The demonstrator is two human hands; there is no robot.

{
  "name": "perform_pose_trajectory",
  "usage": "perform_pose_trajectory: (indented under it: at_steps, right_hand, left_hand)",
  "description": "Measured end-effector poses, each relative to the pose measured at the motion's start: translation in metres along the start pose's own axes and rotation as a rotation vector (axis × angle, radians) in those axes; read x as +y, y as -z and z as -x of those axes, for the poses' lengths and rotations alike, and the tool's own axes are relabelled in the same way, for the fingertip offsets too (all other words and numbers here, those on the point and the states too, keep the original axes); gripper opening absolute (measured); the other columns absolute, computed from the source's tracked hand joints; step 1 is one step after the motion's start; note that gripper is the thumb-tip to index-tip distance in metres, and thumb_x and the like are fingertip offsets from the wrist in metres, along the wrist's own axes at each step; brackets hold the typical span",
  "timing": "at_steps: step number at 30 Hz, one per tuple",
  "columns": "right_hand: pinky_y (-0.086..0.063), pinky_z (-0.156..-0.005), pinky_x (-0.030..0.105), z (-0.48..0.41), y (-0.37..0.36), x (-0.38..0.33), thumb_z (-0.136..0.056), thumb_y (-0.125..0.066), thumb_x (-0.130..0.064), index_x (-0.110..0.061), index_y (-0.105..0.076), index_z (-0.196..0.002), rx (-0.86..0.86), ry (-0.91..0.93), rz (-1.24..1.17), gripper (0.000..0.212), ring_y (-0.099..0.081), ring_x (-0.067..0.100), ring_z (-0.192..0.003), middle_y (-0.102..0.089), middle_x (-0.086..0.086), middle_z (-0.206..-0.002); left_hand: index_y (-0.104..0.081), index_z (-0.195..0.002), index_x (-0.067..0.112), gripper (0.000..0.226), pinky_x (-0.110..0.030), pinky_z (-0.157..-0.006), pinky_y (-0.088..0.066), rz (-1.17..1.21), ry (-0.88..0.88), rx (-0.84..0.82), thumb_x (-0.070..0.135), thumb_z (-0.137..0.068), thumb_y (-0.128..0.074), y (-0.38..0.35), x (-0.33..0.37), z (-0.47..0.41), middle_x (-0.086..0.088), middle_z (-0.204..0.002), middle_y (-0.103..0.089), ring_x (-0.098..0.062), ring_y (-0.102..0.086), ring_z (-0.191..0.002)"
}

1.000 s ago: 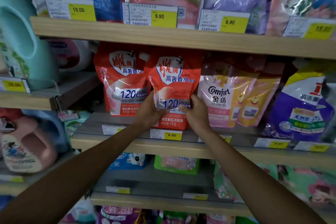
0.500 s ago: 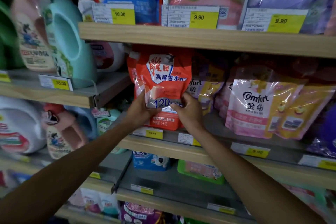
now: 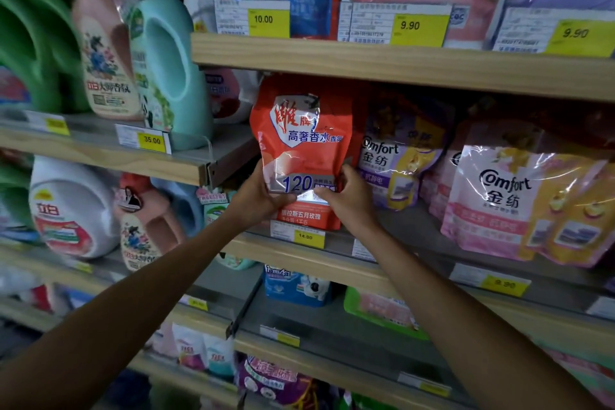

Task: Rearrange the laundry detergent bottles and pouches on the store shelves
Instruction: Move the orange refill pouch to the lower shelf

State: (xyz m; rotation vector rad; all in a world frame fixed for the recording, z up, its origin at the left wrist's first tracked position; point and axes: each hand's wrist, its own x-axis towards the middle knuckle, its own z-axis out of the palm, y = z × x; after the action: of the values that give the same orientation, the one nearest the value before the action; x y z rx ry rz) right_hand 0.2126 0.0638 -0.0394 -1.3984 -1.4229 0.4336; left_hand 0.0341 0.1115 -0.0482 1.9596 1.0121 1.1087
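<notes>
Red-orange detergent pouch [image 3: 301, 150], glossy, white-and-blue crest near its top and a large "120" low on its face, stands upright on the wooden shelf [image 3: 299, 251]. Left hand [image 3: 258, 198] clasps its lower left edge; right hand [image 3: 349, 198] clasps its lower right edge, thumbs on the front. Just right of the right hand stand purple Comfort pouches [image 3: 401, 156], then pink Comfort pouches [image 3: 519, 203]. Left of the left hand, on a separate shelf, a teal bottle [image 3: 166, 63] stands. Yellow price tag [image 3: 307, 237] sits below both hands. Lighting dim.
</notes>
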Motion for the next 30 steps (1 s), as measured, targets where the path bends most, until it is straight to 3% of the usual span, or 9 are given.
perform_pose_trajectory:
  at_steps: [4, 8, 11, 15, 19, 22, 27, 30]
  right_hand:
    - [-0.051, -0.089, 0.040, 0.001, 0.002, -0.004, -0.074, -0.075, -0.024, -0.015, -0.053, -0.115, -0.025, -0.075, 0.060, 0.048, -0.063, 0.023, -0.101, -0.066, 0.003, -0.113]
    - [-0.051, -0.087, 0.037, 0.008, 0.003, -0.006, -0.076, -0.073, -0.029, -0.014, -0.053, -0.118, -0.054, -0.094, 0.110, 0.049, -0.063, 0.024, -0.104, -0.065, 0.005, -0.117]
    - [-0.051, -0.089, 0.040, 0.011, 0.001, -0.009, -0.077, -0.072, -0.028, -0.011, -0.053, -0.117, -0.051, -0.109, 0.146, 0.047, -0.062, 0.027, -0.105, -0.065, 0.008, -0.117]
    - [-0.051, -0.090, 0.041, 0.019, 0.003, -0.009, -0.079, -0.068, -0.023, -0.011, -0.053, -0.114, -0.070, -0.123, 0.168, 0.039, -0.062, 0.030, -0.105, -0.066, 0.012, -0.115]
    - [-0.050, -0.091, 0.045, 0.033, 0.010, -0.003, -0.084, -0.062, -0.021, -0.014, -0.051, -0.115, -0.140, -0.124, 0.211, 0.034, -0.062, 0.029, -0.104, -0.065, 0.011, -0.116]
    - [-0.050, -0.090, 0.047, 0.048, 0.022, -0.001, -0.086, -0.059, -0.018, -0.010, -0.054, -0.112, -0.183, -0.110, 0.275, 0.028, -0.063, 0.030, -0.101, -0.066, 0.012, -0.112]
    - [-0.048, -0.078, 0.035, 0.084, 0.050, 0.001, -0.090, -0.052, -0.028, -0.010, -0.060, -0.101, -0.223, 0.029, 0.628, 0.023, -0.063, 0.032, -0.097, -0.069, 0.012, -0.106]
    - [-0.042, -0.091, 0.038, 0.104, 0.066, 0.008, -0.090, -0.049, -0.025, -0.011, -0.056, -0.118, -0.235, 0.129, 0.789, 0.032, -0.057, 0.034, -0.111, -0.063, 0.014, -0.120]
  left_hand:
    - [-0.019, -0.139, 0.016, 0.083, -0.019, -0.077, -0.050, -0.029, 0.055, 0.027, 0.010, -0.077, -0.075, 0.000, -0.001, 0.005, 0.016, -0.111, -0.052, -0.005, -0.058, -0.098]
    - [-0.026, -0.134, 0.015, 0.080, -0.016, -0.067, -0.045, -0.184, 0.078, 0.095, 0.028, -0.075, -0.078, -0.001, -0.002, 0.017, 0.018, -0.104, -0.053, -0.004, -0.057, -0.089]
    - [-0.027, -0.132, 0.015, 0.077, -0.032, -0.083, -0.050, -0.253, 0.099, 0.103, 0.035, -0.076, -0.076, -0.002, 0.001, 0.026, 0.007, -0.118, -0.054, -0.016, -0.059, -0.103]
    - [-0.029, -0.132, 0.009, 0.076, -0.047, -0.099, -0.045, -0.258, 0.205, 0.095, 0.035, -0.077, -0.075, -0.004, 0.018, 0.033, -0.010, -0.136, -0.049, -0.027, -0.053, -0.120]
    - [-0.033, -0.128, 0.003, 0.067, -0.049, -0.097, -0.044, -0.425, 0.278, 0.106, 0.038, -0.082, -0.067, -0.011, 0.031, 0.047, -0.018, -0.130, -0.052, -0.037, -0.053, -0.119]
    - [-0.035, -0.130, 0.004, 0.068, -0.048, -0.103, -0.040, -0.589, 0.314, 0.046, 0.047, -0.083, -0.061, -0.023, 0.036, 0.064, -0.017, -0.135, -0.047, -0.035, -0.046, -0.126]
    - [-0.035, -0.135, 0.008, 0.068, -0.048, -0.108, -0.032, -0.938, 0.262, 0.007, 0.054, -0.087, -0.051, -0.040, 0.046, 0.088, -0.014, -0.143, -0.039, -0.032, -0.033, -0.135]
    - [-0.035, -0.137, 0.014, 0.062, -0.048, -0.105, -0.033, -1.052, 0.177, -0.032, 0.051, -0.089, -0.049, -0.052, 0.054, 0.102, -0.013, -0.144, -0.039, -0.035, -0.039, -0.131]
